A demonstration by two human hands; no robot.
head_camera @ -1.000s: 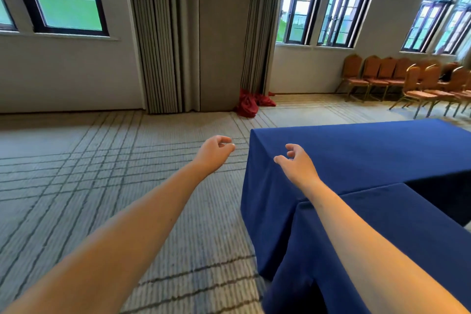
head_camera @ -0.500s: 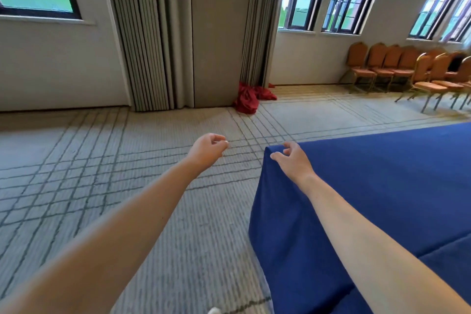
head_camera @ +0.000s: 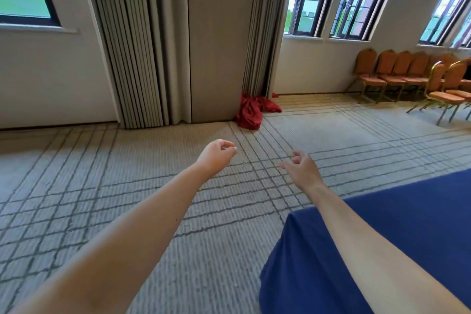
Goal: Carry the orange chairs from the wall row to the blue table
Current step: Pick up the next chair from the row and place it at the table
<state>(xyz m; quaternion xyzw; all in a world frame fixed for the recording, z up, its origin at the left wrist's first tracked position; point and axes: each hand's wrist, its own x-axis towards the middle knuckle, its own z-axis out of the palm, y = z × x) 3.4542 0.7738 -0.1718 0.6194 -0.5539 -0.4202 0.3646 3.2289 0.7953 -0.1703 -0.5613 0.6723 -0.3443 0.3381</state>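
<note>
1. The blue worktop lies nearest, at four o'clock, under the right forearm.
2. Over the carpet, the left hand and right hand are loosely curled and hold nothing.
3. The orange chairs line the wall at two o'clock, well apart from both hands.

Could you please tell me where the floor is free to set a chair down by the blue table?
The carpet left of the blue table is bare up to the grey curtains, and so is the stretch ahead between the red cloth bundle and the orange chairs. It is crowded only at the far right, where chairs stand close together.
</note>
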